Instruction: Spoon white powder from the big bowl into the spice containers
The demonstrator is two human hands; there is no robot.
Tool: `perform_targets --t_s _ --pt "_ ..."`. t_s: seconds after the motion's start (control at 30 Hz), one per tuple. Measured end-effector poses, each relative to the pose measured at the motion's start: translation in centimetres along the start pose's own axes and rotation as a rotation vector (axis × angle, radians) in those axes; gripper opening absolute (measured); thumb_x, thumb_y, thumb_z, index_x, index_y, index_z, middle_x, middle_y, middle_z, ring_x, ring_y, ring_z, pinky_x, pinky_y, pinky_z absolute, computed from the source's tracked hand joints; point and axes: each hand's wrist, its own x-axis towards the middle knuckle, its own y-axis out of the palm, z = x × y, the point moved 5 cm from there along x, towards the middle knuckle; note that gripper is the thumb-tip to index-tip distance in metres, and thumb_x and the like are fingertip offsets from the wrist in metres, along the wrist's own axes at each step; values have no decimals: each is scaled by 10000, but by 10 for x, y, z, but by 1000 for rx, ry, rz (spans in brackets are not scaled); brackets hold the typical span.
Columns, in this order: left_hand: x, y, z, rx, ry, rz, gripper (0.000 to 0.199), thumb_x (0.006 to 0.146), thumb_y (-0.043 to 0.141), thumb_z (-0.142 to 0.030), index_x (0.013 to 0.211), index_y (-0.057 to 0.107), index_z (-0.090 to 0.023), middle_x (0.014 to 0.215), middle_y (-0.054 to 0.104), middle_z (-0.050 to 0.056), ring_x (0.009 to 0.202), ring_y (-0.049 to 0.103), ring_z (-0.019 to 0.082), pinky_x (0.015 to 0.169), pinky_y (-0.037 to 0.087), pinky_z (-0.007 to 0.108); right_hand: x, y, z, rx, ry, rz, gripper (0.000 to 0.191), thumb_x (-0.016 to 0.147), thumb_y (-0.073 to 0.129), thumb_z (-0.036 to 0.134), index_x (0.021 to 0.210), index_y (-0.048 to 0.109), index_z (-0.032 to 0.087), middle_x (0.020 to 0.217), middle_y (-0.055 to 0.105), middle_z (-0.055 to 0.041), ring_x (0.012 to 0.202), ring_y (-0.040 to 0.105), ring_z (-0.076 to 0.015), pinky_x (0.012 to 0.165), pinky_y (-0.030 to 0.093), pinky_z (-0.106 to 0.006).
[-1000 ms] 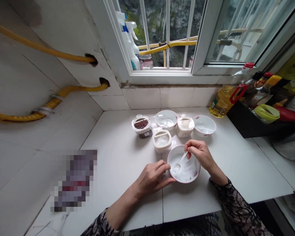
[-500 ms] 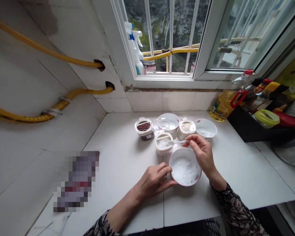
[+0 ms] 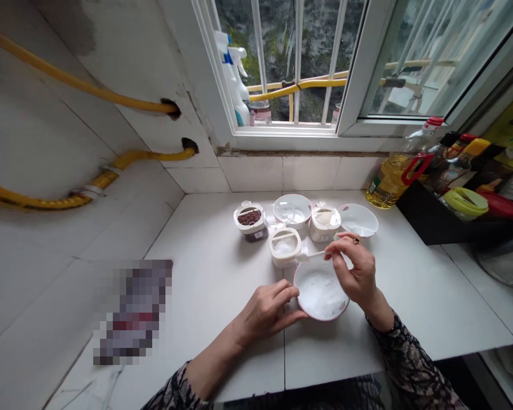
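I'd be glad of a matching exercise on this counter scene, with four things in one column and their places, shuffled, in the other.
Things
1. Small white plastic spoon
2. Round white bowl with a pink rim, holding white grains
3. Clear bottle of yellow liquid with a red handle
4. Small container of dark red grains

Places
A. Next to the long black box
B. Furthest left of the three small containers
C. In the fingers of the right hand
D. Against the left hand

Pairs: 1-C, 2-D, 3-A, 4-B
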Motion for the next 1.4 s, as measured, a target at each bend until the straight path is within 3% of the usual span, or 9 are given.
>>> perform_targets --t_s 0.13,0.27,0.37,0.53,0.73,0.83,1.23,1.4 --pt "0 0 0 -20 -4 18 229 948 568 -382 987 520 -161 757 581 25 588 549 121 516 458 215 -8 7 -13 5 68 151 195 796 465 71 736 589 208 598 609 21 540 522 -141 834 458 -376" --pt "-2 1 0 -16 -10 13 229 945 573 -384 987 522 -164 750 578 19 576 544 115 509 458 210 -16 23 -20 -18 90 316 199 769 463 74 720 599 213 631 646 4 596 526 -159 833 453 -376" --pt "-3 2 1 -18 -16 13 234 939 581 -389 995 526 -168 745 577 14 574 543 113 508 458 208 -19 27 -21 36 158 363 210 768 459 80 704 603 219 625 652 -3 665 544 -181 822 455 -371" --pt "-3 2 2 -32 -13 9 225 936 587 -376 995 527 -167 749 580 20 579 544 118 507 458 212 -18 22 -25 183 365 355 226 753 451 107 641 610 223 577 657 -10 756 583 -207 756 463 -334" --pt "-2 1 1 -29 -14 9 232 938 583 -385 1002 533 -167 748 584 16 579 549 113 509 460 206 -21 21 -38 443 712 299 152 704 475 184 640 612 195 488 607 19 497 559 -142 578 451 -266" --pt "-1 0 0 -26 -4 8 223 947 569 -380 1000 528 -167 758 588 21 576 544 111 508 459 206 -23 20 -45 540 825 246 134 679 503 227 633 621 183 466 592 18 468 541 -133 540 430 -253" --pt "-1 0 0 -20 -4 -1 230 951 557 -393 986 525 -168 744 573 15 577 543 115 508 454 209 -24 19 -52 641 914 168 117 651 537 230 603 630 177 446 582 20 457 513 -126 550 440 -268" --pt "-1 1 0 -17 3 -3 233 952 557 -397 983 524 -169 733 563 12 575 537 116 503 447 211 -19 19 -50 625 856 92 109 740 567 268 728 631 179 553 631 6 567 606 -152 650 498 -291"
